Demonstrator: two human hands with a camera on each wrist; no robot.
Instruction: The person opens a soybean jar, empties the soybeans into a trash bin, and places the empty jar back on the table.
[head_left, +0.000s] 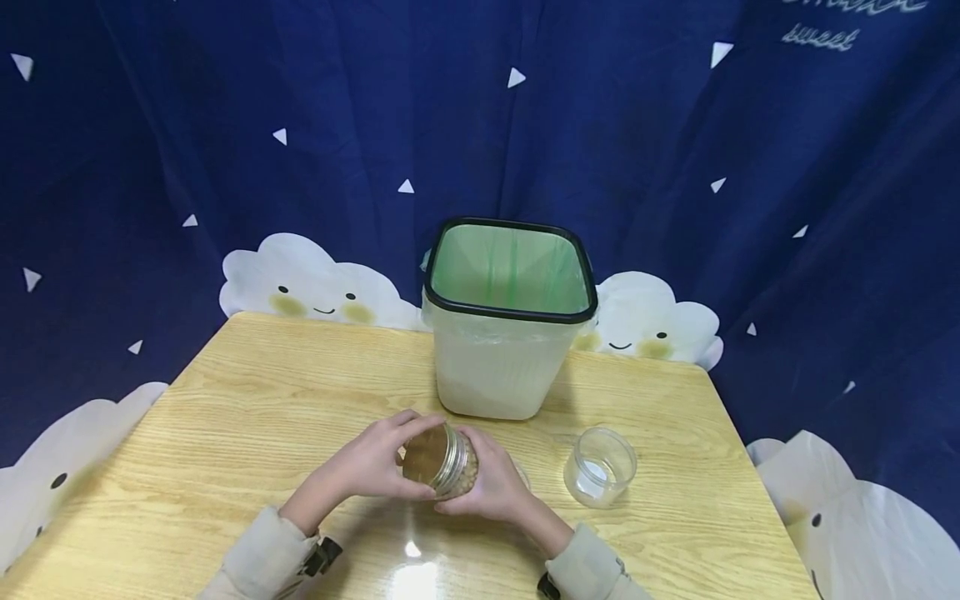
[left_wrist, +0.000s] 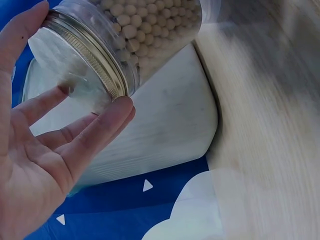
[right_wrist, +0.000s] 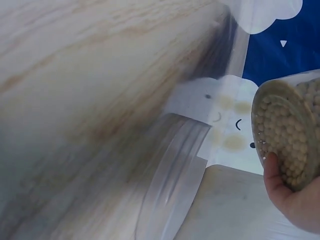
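Between my two hands is a clear jar (head_left: 467, 467) full of small round beige balls, tipped on its side with its gold metal lid (head_left: 426, 454) toward the left. My left hand (head_left: 375, 460) grips the lid by its rim, thumb and fingers spread around it, as the left wrist view also shows. The jar's body is held by my right hand (head_left: 491, 482). In the right wrist view the jar's base (right_wrist: 284, 137) faces the camera, a fingertip against it, with most of that hand out of frame. The lid sits against the jar's neck.
A white bin (head_left: 498, 367) with a black rim and a greenish liner stands at the back of the wooden table (head_left: 300, 375). Right of my hands stands an open clear plastic container (head_left: 600, 467). Behind the table hangs a blue curtain (head_left: 337, 125) with clouds and triangles.
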